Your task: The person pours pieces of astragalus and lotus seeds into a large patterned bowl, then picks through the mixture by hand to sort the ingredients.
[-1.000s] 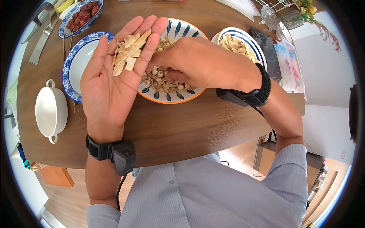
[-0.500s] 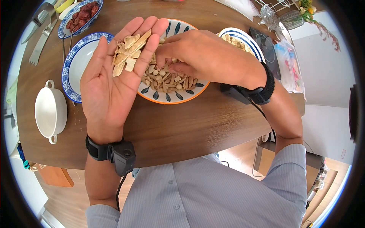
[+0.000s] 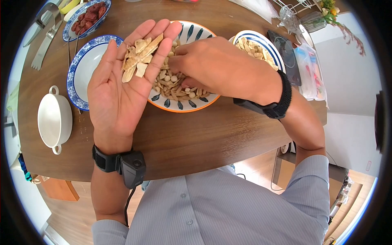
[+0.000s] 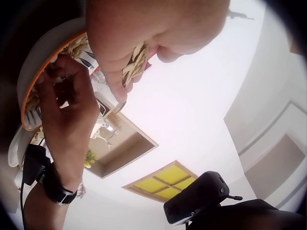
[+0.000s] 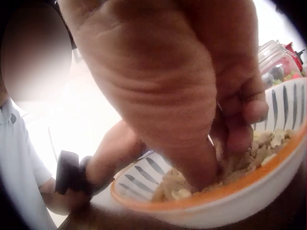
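Observation:
My left hand [image 3: 116, 96] lies palm up beside the patterned orange-rimmed bowl [image 3: 181, 107], fingers extended, with pale dried slices [image 3: 139, 57] resting on the palm and fingers. In the left wrist view those slices [image 4: 136, 64] show beyond the hand. My right hand [image 3: 228, 67] reaches into the bowl, bent fingers and thumb touching the mixed dried pieces [image 3: 175, 87], a gap between thumb and index. From the right wrist the thumb tip and fingers dip among the pieces [image 5: 261, 148]; some fingertips are hidden.
An empty blue-rimmed plate [image 3: 79, 87] sits left of the bowl, with a white two-handled bowl [image 3: 55, 120] nearer. Red dates [image 3: 89, 18] are in a dish at the back left. A blue-striped bowl of pale slices [image 3: 255, 47] stands at the right, near a plastic box [image 3: 311, 71].
My right hand has shifted about over the bowl, first lifting a little and moving right, then dipping back left into the pieces. The left hand has barely moved and carries the same slices.

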Tool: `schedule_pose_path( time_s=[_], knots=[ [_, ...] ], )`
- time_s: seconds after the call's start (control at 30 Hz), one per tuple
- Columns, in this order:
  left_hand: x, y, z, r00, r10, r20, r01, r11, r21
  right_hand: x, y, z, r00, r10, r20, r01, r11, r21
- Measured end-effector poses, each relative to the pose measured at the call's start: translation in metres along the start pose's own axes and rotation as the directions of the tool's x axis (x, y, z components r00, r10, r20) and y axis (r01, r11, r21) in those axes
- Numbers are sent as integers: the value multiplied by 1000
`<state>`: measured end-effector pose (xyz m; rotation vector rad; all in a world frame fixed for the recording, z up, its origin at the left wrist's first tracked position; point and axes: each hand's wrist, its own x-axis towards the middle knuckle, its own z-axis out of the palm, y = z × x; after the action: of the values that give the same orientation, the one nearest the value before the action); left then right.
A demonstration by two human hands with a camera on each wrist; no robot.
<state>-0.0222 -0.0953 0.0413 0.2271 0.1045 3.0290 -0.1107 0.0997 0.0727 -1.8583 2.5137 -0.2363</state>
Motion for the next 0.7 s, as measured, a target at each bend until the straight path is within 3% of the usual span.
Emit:
schedule_pose_path(
  time_s=[0.3, 0.53, 0.7],
  knots=[
    [0, -1, 0, 1000, 6, -8, -6, 1000, 2, 4, -4, -5, 994, 32, 102, -38, 998, 50],
    [0, -1, 0, 1000, -3, -3, 3, 1000, 14, 7, -6, -1, 994, 50, 95, -60, 993, 104],
    [0, 0, 0, 1000, 0, -5, 1, 1000, 13, 11, -12, -9, 974, 77, 215, -93, 993, 68]
  ],
)
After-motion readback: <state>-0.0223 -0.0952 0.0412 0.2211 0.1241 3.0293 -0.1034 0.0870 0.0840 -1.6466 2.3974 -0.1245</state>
